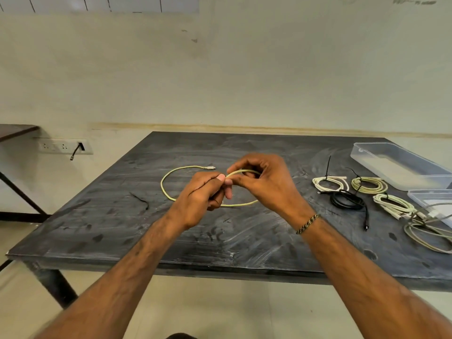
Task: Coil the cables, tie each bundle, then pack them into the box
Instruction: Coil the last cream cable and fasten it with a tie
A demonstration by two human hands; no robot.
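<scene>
Coil could spring apart.
Both hands, left (199, 195) and right (263, 178), pinch the cable (168, 177); its free loop at 10 o'clock may snag on the desk (220, 241).

Single head-worn view, wide-angle, facing forward and down over the dark table (220, 241) toward the wall (244, 69); hands close below.

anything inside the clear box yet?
No cables show inside the box; through its clear walls it looks empty. The tied bundles lie beside it on the table. Its near end runs out of frame, unseen.
</scene>
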